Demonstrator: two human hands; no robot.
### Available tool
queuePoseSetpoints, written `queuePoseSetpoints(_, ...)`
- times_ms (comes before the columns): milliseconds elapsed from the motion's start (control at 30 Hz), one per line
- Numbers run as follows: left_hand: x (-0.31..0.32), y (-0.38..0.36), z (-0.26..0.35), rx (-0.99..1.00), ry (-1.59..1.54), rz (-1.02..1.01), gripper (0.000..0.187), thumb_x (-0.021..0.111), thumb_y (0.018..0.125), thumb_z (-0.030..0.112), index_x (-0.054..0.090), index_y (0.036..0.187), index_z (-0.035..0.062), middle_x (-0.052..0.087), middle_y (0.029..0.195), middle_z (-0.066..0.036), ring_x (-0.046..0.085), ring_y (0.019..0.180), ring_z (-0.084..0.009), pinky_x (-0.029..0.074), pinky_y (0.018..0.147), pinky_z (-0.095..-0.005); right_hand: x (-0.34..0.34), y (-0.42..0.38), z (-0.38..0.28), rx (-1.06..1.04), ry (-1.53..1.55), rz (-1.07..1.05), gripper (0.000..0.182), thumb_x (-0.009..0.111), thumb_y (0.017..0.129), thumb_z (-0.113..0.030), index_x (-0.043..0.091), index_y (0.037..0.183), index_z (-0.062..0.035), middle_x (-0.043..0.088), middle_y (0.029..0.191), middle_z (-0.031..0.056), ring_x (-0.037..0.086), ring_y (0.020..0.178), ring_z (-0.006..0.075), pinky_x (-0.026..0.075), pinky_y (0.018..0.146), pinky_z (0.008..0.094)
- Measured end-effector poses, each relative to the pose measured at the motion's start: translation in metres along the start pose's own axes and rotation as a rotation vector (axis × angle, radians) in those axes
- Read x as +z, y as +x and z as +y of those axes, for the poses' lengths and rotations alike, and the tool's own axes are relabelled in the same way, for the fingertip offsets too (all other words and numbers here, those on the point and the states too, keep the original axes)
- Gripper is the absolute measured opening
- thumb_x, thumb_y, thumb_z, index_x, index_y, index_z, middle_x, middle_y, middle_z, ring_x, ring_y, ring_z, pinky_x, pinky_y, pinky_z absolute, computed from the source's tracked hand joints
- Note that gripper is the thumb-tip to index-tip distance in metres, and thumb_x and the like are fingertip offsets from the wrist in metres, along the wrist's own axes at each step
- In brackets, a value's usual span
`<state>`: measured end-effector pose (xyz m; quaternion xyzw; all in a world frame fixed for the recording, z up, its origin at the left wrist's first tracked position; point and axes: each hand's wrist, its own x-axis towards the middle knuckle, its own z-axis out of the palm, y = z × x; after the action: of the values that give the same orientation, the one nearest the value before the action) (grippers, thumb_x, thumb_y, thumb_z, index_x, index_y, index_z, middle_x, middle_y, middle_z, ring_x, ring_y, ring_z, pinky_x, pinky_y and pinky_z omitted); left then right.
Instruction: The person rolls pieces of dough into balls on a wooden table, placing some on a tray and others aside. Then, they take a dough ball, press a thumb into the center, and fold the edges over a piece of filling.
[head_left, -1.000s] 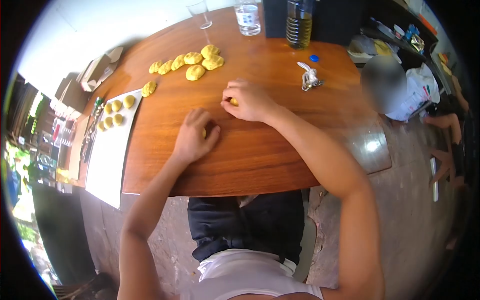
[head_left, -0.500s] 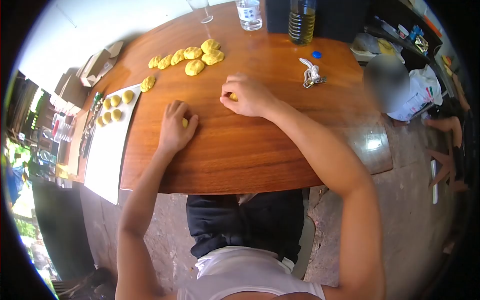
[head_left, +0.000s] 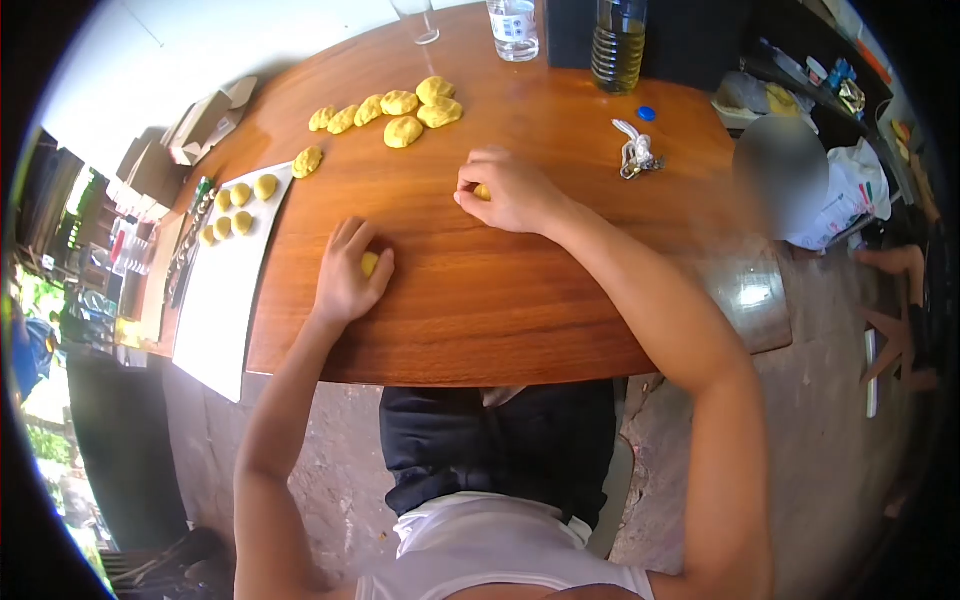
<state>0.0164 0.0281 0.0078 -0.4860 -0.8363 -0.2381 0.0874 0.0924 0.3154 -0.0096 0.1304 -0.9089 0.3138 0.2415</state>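
Observation:
My left hand [head_left: 352, 270] curls over a small yellow dough ball [head_left: 370, 264] on the wooden table [head_left: 480, 320], part of the ball showing between thumb and fingers. Farther right, my right hand [head_left: 510, 190] is cupped round another yellow dough piece [head_left: 482, 191], mostly hidden by the palm and fingers. Beyond both hands lie several rough yellow dough lumps [head_left: 403, 132] in a loose row. One separate lump [head_left: 307, 162] rests by the corner of a white board [head_left: 215, 320]. On that board sit several smooth round dough balls [head_left: 241, 223].
At the back stand a clear glass [head_left: 425, 30], a water bottle [head_left: 514, 30] and a bottle of yellow oil [head_left: 618, 50]. A blue cap [head_left: 646, 114] and a white cord bundle [head_left: 637, 150] lie at right. Another person [head_left: 890, 270] is beyond the table's right side.
The view has shifted slightly, so the table items appear a little to the right. My left fingers look slightly more spread, showing more of the dough ball. My right hand stays round its dough.

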Motion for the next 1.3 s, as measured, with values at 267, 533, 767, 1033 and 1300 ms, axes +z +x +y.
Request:
queuePoseSetpoints(267, -0.003, -0.026, 0.049, 0.149, -0.139, -0.125, 0.041, 0.066, 0.094, 0.005, 0.066, 0.134, -0.0003, 0.061, 0.141, -0.022, 0.054, 0.137, -0.0423, 0.044, 0.116, -0.0463, 0.002, -0.006, 0.0, 0.01, -0.047, 0.041, 0.014, 0.075, 0.092, -0.02, 0.073, 0.088, -0.0067, 0.069, 0.093, 0.0105, 0.066, 0.093, 0.0325, 0.054, 0.082, 0.0436)
queuePoseSetpoints(533, -0.017, -0.033, 0.012, -0.018, -0.191, -0.072, 0.044, 0.066, 0.097, 0.008, 0.063, 0.141, 0.0, 0.06, 0.148, -0.024, 0.053, 0.142, -0.0433, 0.046, 0.116, -0.0468, 0.001, -0.002, 0.001, -0.034, 0.036, 0.025, 0.014, 0.075, 0.092, -0.018, 0.072, 0.088, -0.0056, 0.067, 0.09, 0.0107, 0.065, 0.09, 0.0322, 0.053, 0.079, 0.0437)
queuePoseSetpoints(767, 0.012, 0.001, 0.042, 0.142, -0.118, -0.148, 0.044, 0.07, 0.096, 0.014, 0.067, 0.138, 0.0026, 0.058, 0.151, -0.019, 0.049, 0.145, -0.0429, 0.041, 0.121, -0.0484, 0.001, -0.006, 0.0, 0.008, -0.039, 0.035, 0.014, 0.074, 0.093, -0.019, 0.072, 0.088, -0.0057, 0.069, 0.093, 0.0108, 0.066, 0.094, 0.0326, 0.054, 0.083, 0.0434)
queuePoseSetpoints(1033, -0.01, -0.043, 0.055, 0.087, -0.177, -0.194, 0.042, 0.067, 0.093, 0.003, 0.069, 0.135, -0.0004, 0.057, 0.151, -0.023, 0.052, 0.142, -0.0419, 0.04, 0.121, -0.0487, -0.003, -0.007, -0.004, 0.063, 0.032, -0.015, 0.016, 0.073, 0.095, -0.02, 0.073, 0.089, -0.0059, 0.068, 0.095, 0.0104, 0.065, 0.096, 0.0318, 0.053, 0.084, 0.0428)
queuePoseSetpoints(1300, 0.002, -0.012, 0.039, 0.075, -0.156, -0.13, 0.04, 0.067, 0.097, 0.008, 0.067, 0.136, 0.0005, 0.057, 0.15, -0.023, 0.053, 0.14, -0.0444, 0.04, 0.122, -0.0477, -0.002, -0.007, -0.002, 0.025, -0.038, 0.014, 0.015, 0.074, 0.095, -0.021, 0.073, 0.089, -0.0067, 0.069, 0.094, 0.0095, 0.066, 0.096, 0.0314, 0.054, 0.083, 0.0427)
